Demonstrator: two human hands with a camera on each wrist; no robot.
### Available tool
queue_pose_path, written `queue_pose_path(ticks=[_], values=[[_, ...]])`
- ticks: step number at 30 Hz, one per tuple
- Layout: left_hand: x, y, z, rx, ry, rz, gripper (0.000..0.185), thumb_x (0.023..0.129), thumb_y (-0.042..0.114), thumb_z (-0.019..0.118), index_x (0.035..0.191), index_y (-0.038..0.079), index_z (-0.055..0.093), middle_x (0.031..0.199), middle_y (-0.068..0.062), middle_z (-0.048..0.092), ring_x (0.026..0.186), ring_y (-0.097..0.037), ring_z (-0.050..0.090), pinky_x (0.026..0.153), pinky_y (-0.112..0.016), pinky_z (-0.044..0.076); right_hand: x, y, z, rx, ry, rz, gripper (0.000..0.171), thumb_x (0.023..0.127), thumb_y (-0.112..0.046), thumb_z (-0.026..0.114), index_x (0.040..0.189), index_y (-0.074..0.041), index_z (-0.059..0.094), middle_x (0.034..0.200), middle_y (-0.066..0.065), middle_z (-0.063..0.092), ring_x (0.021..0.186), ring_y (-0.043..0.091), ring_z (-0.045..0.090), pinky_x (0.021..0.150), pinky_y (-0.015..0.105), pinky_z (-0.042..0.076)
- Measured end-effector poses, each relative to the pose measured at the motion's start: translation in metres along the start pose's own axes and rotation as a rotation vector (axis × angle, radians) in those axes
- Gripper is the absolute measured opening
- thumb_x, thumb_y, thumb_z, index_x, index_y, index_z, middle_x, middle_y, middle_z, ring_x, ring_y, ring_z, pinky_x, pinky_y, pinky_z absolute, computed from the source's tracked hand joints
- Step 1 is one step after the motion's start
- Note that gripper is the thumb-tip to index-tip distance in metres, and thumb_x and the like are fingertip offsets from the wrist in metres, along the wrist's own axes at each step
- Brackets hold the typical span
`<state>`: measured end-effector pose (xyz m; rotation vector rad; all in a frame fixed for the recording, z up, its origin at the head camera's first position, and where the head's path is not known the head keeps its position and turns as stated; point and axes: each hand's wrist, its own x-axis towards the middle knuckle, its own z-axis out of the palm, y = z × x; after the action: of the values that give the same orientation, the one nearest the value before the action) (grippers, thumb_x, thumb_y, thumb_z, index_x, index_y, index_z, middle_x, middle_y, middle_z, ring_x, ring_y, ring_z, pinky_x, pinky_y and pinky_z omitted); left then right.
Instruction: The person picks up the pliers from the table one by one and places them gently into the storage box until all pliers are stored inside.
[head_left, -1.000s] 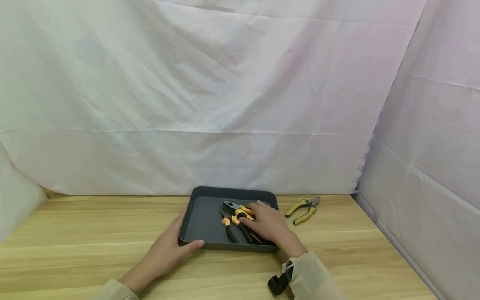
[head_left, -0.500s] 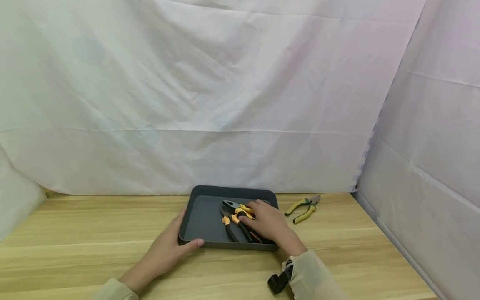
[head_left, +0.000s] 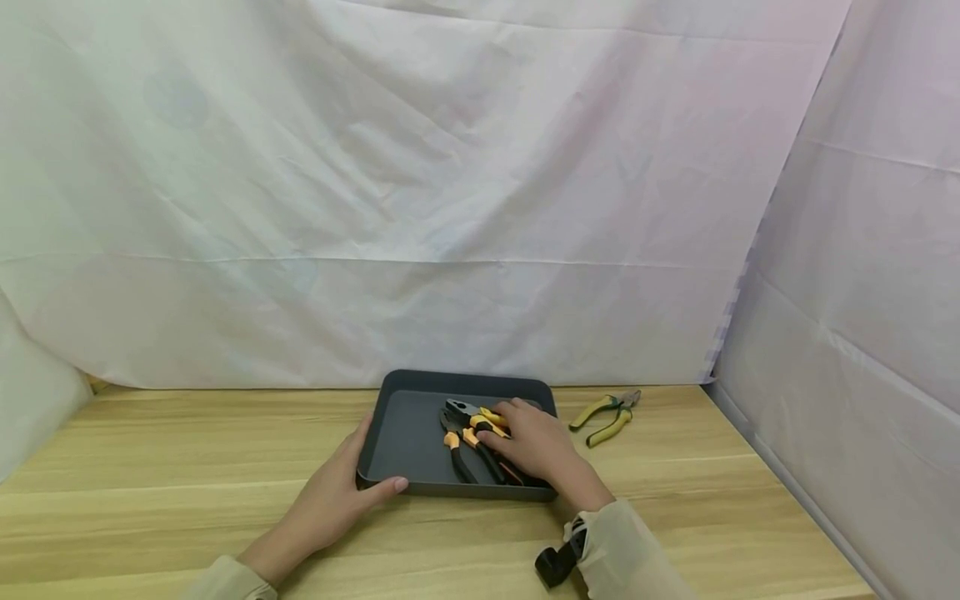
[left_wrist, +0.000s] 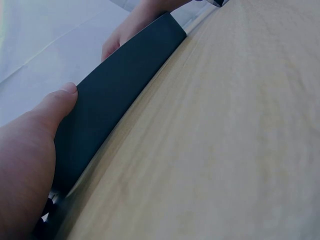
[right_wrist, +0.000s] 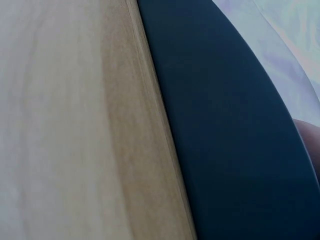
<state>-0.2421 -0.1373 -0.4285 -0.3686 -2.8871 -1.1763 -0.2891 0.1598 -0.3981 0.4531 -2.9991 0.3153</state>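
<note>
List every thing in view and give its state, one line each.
Dark tray: flat on the table, held at its near left corner.
Orange-handled pliers: lying inside the tray, jaws closed, partly under the right hand.
Green-handled pliers: on the table right of the tray, handles spread, untouched.
Left hand: grips the tray's corner.
Right hand: rests on the orange-handled pliers, fingers curled over the handles.

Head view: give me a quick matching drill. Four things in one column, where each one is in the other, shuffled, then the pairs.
1. left hand
2. right hand
3. green-handled pliers
4. orange-handled pliers

A. on the bare table, right of the tray
B. lying inside the tray
C. gripping the tray's near left corner
D. resting on the pliers in the tray

Pairs: 1-C, 2-D, 3-A, 4-B
</note>
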Motion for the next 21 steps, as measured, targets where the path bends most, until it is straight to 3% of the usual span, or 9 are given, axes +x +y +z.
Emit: queue_pose_path(ticks=[21], values=[[0.0012,-0.0011,0.0008,0.007,0.008,0.005,0.114,0.084,0.071,0.067,0.165,0.019,0.006,0.168,-0.018,0.021,0.150,-0.045,0.031,0.113,-0.066,0.036,0.0017,0.0004,0.0002,-0.017,-0.011,0.006,0.056,0.096,-0.060,0.059,0.134,-0.019,0.064,0.109,0.000,0.066,0.082,0.013,0.060,0.064,0.032,0.046]])
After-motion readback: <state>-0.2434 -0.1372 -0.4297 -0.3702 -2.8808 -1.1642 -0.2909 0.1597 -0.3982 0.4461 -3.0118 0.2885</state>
